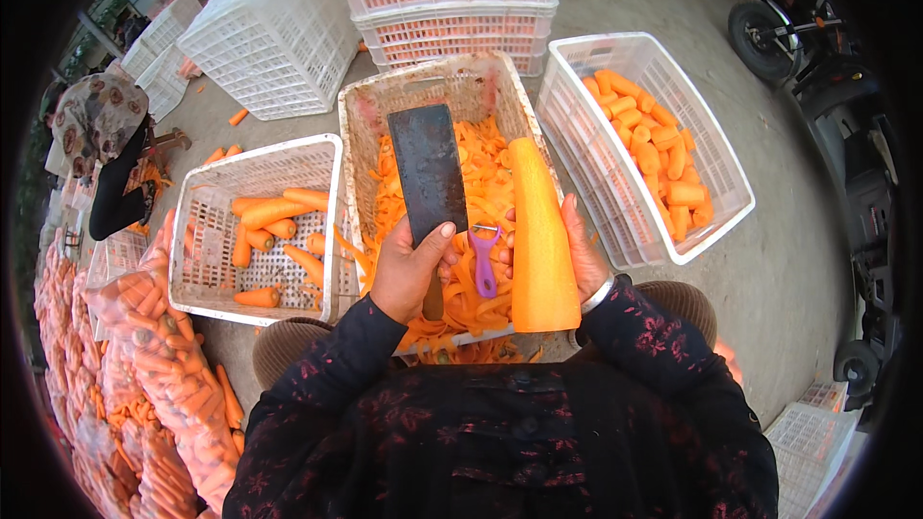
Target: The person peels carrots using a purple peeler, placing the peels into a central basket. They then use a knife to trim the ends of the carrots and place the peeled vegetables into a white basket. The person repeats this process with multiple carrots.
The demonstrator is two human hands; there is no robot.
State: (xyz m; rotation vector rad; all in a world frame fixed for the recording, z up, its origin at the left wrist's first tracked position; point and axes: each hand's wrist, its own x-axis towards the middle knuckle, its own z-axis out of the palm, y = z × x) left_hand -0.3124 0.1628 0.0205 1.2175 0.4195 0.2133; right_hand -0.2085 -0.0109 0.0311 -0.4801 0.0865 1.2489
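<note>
My left hand (pixel 414 263) is closed around a dark-bladed cleaver (pixel 429 169), its blade pointing away from me and its wooden handle showing below the fingers. In my right hand (pixel 580 252) is a large peeled carrot (pixel 544 245), held upright with its cut wide end towards me. Between the hands, a purple peeler (pixel 484 263) lies on or just above orange carrot peelings (pixel 479 176); the exact contact is unclear. The peelings fill much of a stained white plastic crate (pixel 347 137) before me.
Unpeeled carrots (pixel 270 213) lie in a crate (pixel 252 317) at left, peeled pieces (pixel 649 137) in a crate (pixel 721 151) at right. Stacked crates (pixel 454 14) stand ahead. Carrot-filled bags (pixel 173 375) lie at lower left; a person (pixel 104 137) sits beyond them. A wheeled vehicle (pixel 768 40) is at right.
</note>
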